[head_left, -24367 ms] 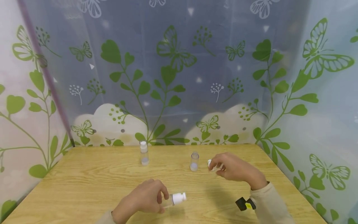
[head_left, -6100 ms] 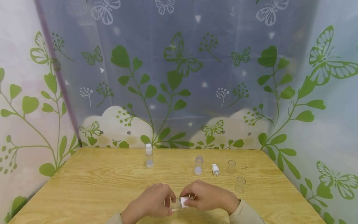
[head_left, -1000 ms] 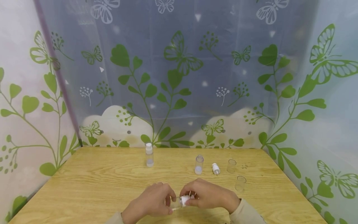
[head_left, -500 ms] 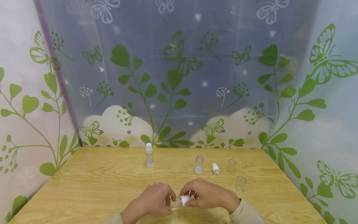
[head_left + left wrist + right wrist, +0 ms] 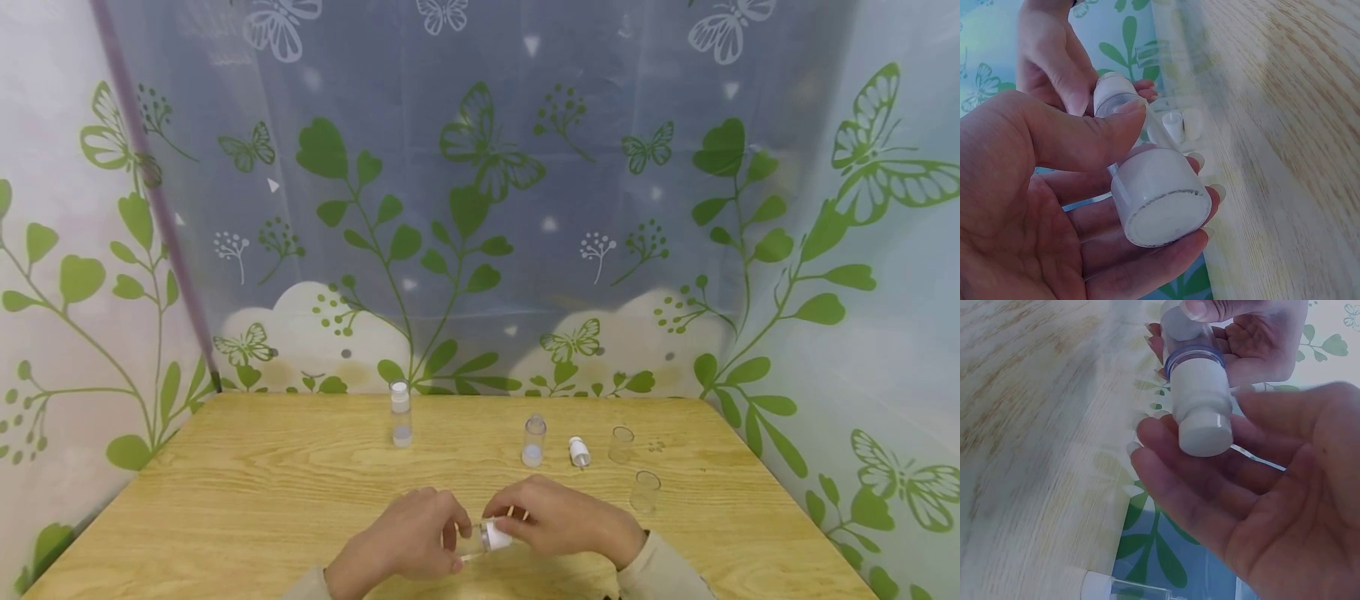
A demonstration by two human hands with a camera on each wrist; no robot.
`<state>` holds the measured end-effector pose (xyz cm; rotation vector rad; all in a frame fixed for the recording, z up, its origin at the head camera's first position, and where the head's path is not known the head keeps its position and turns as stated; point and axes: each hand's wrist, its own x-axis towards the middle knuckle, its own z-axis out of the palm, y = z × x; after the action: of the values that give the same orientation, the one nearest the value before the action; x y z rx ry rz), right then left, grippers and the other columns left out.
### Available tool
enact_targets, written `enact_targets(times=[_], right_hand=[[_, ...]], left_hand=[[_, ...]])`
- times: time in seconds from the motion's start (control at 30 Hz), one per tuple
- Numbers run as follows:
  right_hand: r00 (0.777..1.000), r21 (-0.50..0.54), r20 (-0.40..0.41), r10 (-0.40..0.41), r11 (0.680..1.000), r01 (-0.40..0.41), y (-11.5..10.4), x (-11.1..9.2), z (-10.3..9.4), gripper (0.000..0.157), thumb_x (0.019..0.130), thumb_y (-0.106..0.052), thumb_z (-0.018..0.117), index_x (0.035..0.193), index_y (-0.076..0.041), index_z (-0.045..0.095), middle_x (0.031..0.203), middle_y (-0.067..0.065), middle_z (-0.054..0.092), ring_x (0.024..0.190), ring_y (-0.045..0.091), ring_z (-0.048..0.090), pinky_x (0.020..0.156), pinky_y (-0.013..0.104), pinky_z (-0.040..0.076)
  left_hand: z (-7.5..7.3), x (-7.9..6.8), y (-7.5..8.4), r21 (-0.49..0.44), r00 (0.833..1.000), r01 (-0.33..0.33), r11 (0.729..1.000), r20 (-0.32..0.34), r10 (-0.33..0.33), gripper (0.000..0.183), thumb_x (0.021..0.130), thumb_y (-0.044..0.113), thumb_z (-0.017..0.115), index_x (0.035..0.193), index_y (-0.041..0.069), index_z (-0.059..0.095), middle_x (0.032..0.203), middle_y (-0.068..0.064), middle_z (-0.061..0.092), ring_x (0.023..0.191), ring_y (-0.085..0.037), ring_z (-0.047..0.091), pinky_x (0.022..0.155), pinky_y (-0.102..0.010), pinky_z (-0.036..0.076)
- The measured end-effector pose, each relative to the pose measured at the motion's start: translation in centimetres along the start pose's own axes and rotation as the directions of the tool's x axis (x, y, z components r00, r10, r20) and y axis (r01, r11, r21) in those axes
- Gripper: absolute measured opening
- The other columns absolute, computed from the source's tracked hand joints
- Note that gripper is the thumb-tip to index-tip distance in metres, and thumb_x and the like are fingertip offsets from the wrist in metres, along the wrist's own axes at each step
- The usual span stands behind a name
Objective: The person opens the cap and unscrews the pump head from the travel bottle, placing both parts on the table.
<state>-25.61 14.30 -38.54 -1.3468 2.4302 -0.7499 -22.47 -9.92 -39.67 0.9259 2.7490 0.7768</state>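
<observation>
1. Table (image 5: 300, 483): I work just above its near side, with bare wood beneath the joint to catch a drop.
2. Left hand (image 5: 408, 533): It grips the bottle, thumb above, fingers curled beneath. I judge the hold should stop rotation without squeezing the clear wall.
3. Right hand (image 5: 555, 521): Thumb and fingers form a narrow, loose curl round the white pump; I cannot tell how firmly they press.
4. Bottle (image 5: 1160, 197): It lies on its side between my hands, base toward my left wrist. Its axis should align with the pump's.
5. Nearer clear cap (image 5: 645, 493): It stands beyond my right wrist; my turning movements should be small enough to miss it.
6. White pump (image 5: 1200, 387): I should turn it by the broad body, not the narrower top.
7. Bluish ring (image 5: 1194, 355): It marks the joint; an uneven gap here would suggest crossed threads. Full seating I cannot confirm.
</observation>
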Motion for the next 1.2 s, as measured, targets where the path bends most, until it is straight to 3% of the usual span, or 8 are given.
enact_targets(times=[0.13, 0.23, 0.43, 0.67, 0.87, 1.2], right_hand=[[1.000, 0.013, -0.007, -0.006, 1.000, 0.007, 0.15, -0.04, -0.10, 0.028, 0.109, -0.017, 0.049, 0.123, -0.008, 0.071, 0.116, 0.005, 0.077, 0.086, -0.003, 0.066, 0.079, 0.018, 0.055], [1.000, 0.011, -0.002, -0.009, 1.000, 0.009, 0.16, -0.05, -0.05, 0.026, 0.108, -0.016, 0.051, 0.122, -0.008, 0.072, 0.109, 0.003, 0.077, 0.088, -0.001, 0.068, 0.079, 0.017, 0.055], [0.999, 0.009, 0.010, -0.031, 0.999, 0.031, 0.10, 0.06, 0.19, 0.025, 0.107, -0.012, 0.052, 0.121, -0.005, 0.072, 0.095, 0.001, 0.077, 0.076, 0.004, 0.069, 0.072, 0.015, 0.054], [0.999, -0.007, 0.007, -0.041, 0.999, 0.041, 0.01, 0.08, 0.23, 0.023, 0.107, -0.015, 0.055, 0.119, -0.007, 0.074, 0.101, 0.002, 0.078, 0.081, 0.001, 0.071, 0.075, 0.015, 0.055], [0.999, -0.030, -0.010, -0.031, 0.999, 0.030, -0.16, 0.08, 0.19, 0.018, 0.101, -0.014, 0.065, 0.115, -0.009, 0.075, 0.108, 0.001, 0.078, 0.090, -0.004, 0.067, 0.078, 0.015, 0.056], [0.999, -0.047, -0.036, -0.031, 0.998, 0.029, -0.27, 0.06, 0.11, 0.017, 0.094, -0.013, 0.075, 0.111, -0.011, 0.076, 0.105, -0.001, 0.076, 0.088, -0.005, 0.063, 0.075, 0.019, 0.058]], left_hand=[[0.00, 0.00, 0.03, 0.009, 1.000, -0.005, 1.000, -0.003, 0.005, 0.021, 0.075, 0.010, 0.084, 0.095, 0.009, 0.080, 0.073, 0.010, 0.072, 0.064, 0.001, 0.058, 0.058, -0.020, 0.049], [-0.01, 0.03, 0.02, 0.008, 1.000, -0.004, 1.000, -0.002, 0.004, 0.021, 0.075, 0.009, 0.084, 0.095, 0.009, 0.080, 0.073, 0.010, 0.072, 0.064, 0.001, 0.058, 0.058, -0.020, 0.049], [-0.01, 0.07, 0.02, 0.003, 1.000, 0.004, 1.000, 0.005, -0.004, 0.021, 0.076, 0.010, 0.084, 0.096, 0.010, 0.080, 0.074, 0.010, 0.071, 0.064, 0.001, 0.057, 0.058, -0.020, 0.048], [0.02, 0.00, 0.02, 0.012, 1.000, 0.004, 1.000, 0.000, -0.004, 0.021, 0.076, 0.010, 0.085, 0.096, 0.009, 0.080, 0.073, 0.010, 0.071, 0.064, 0.001, 0.056, 0.058, -0.020, 0.048], [0.06, -0.06, 0.08, 0.020, 1.000, 0.000, 1.000, -0.007, 0.000, 0.021, 0.075, 0.010, 0.086, 0.095, 0.010, 0.080, 0.073, 0.010, 0.072, 0.064, 0.001, 0.057, 0.059, -0.020, 0.048], [0.11, -0.08, 0.08, 0.015, 1.000, 0.001, 1.000, -0.010, 0.000, 0.022, 0.074, 0.009, 0.085, 0.095, 0.010, 0.080, 0.073, 0.010, 0.072, 0.064, 0.001, 0.058, 0.059, -0.020, 0.048]])
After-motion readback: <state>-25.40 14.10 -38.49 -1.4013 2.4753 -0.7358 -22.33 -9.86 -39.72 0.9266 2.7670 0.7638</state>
